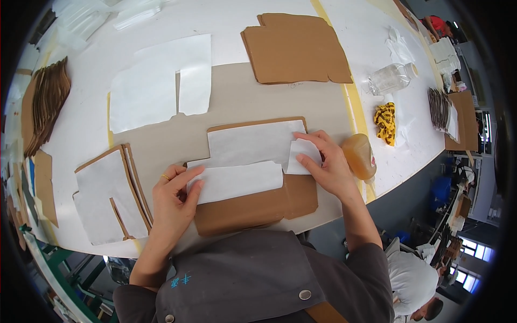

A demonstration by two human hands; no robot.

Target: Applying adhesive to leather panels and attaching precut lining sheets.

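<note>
A brown board-like piece [242, 216] lies before me near the table's front edge, with a white sheet [247, 144] on top of it. The sheet's near part is folded back as a long strip, leaving the brown below it bare. My left hand [175, 196], a ring on one finger, pinches the strip's left end between thumb and fingers. At the other end, my right hand [329, 166] grips a small white flap at the sheet's right side, thumb on top. Whether the brown material is card or leather I cannot tell.
Farther off lie a slotted white sheet [156, 89] and a brown stack [296, 51]. Lined brown pieces [105, 199] sit at left. To the right are an amber glue bottle [359, 156], a yellow patterned cloth [385, 124] and a clear bottle [389, 79]. Another person [412, 280] is at lower right.
</note>
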